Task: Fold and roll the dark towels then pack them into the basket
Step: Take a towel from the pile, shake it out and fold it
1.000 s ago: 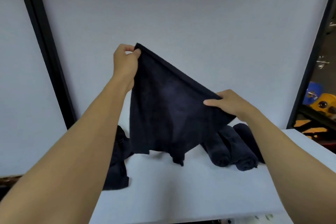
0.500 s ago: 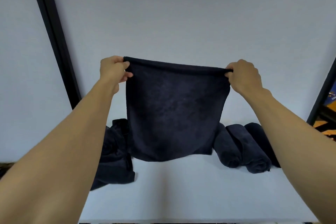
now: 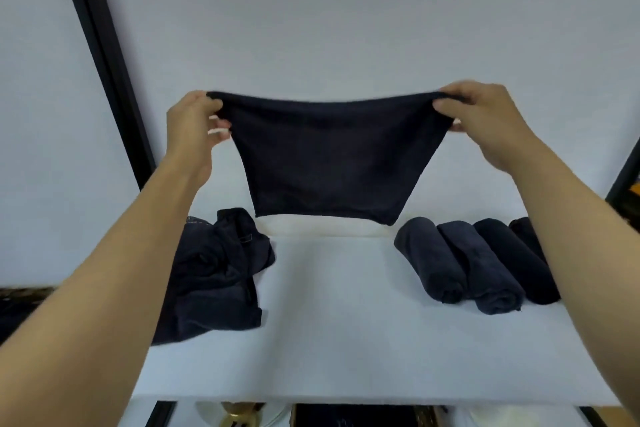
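Note:
A dark navy towel hangs stretched in the air above the white table. My left hand pinches its top left corner and my right hand pinches its top right corner. The towel's lower edge hangs just above the table's far side. A crumpled heap of dark towels lies on the table to the left. Several rolled dark towels lie side by side on the right, partly hidden by my right forearm. No basket is in view.
A pale wall stands right behind the table, with a black frame post at the left. Below the table's near edge some objects show dimly.
My hands have moved further apart and pulled the towel's top edge wider; the towel has lifted and hangs shorter. The view has tilted down, showing more of the table.

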